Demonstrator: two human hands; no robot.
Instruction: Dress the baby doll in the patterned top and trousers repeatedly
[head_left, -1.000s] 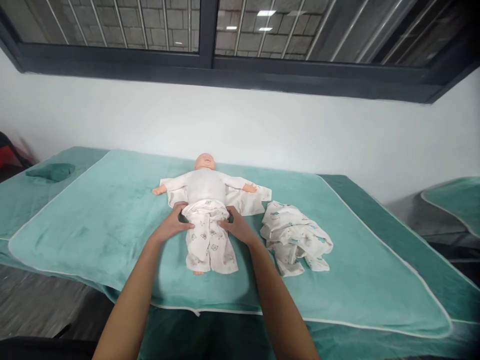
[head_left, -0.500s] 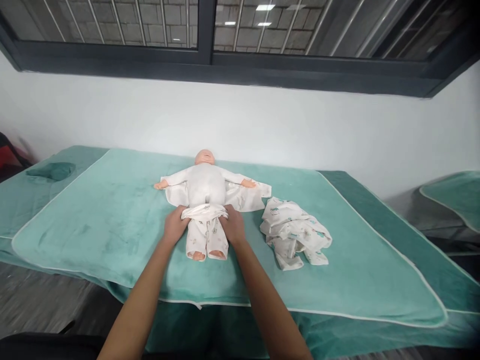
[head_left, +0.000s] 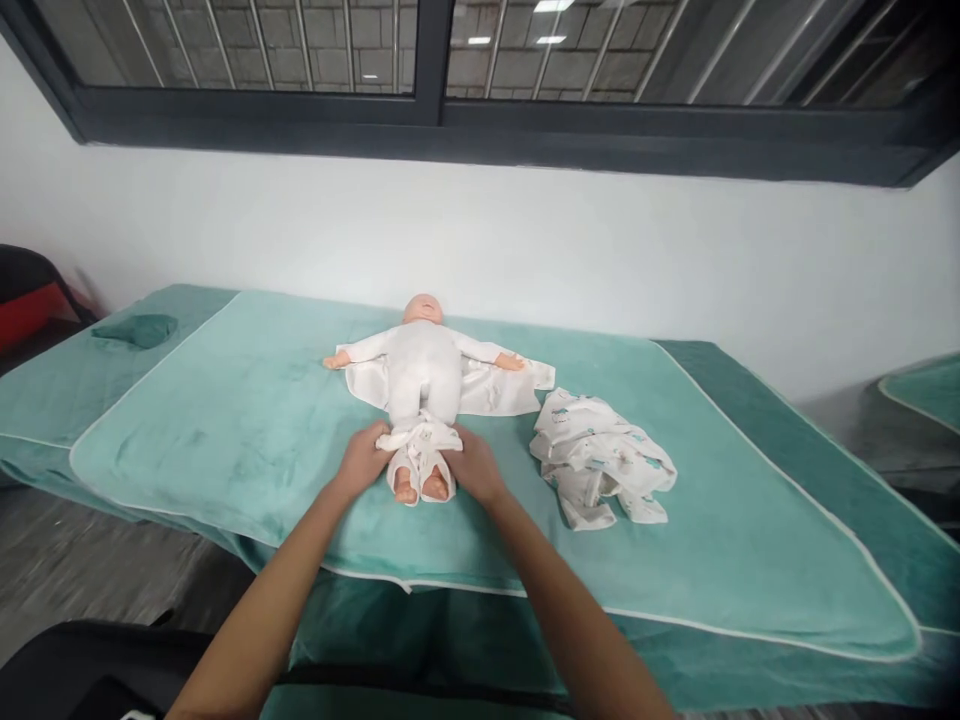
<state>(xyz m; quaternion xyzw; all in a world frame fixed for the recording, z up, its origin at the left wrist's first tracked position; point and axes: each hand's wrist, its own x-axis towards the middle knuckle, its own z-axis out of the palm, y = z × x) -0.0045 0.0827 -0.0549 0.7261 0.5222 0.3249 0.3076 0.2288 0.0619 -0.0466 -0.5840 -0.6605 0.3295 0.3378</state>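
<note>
A baby doll point(head_left: 422, 365) lies on its back on a teal blanket point(head_left: 225, 440), arms spread, on an opened white top. Patterned white trousers point(head_left: 420, 447) are bunched low around its legs, and both bare feet stick out. My left hand point(head_left: 364, 462) is closed on the trousers' left side. My right hand point(head_left: 474, 465) is closed on their right side.
A crumpled heap of patterned baby clothes point(head_left: 600, 470) lies to the right of the doll. A small dark green cloth point(head_left: 136, 329) sits far left. The blanket's white-trimmed front edge point(head_left: 465, 590) hangs over the table. A white wall stands behind, and a second teal table point(head_left: 926, 390) is at the right.
Both hands have slid the trousers from the doll's waist down its legs towards the feet. The doll's feet now show bare.
</note>
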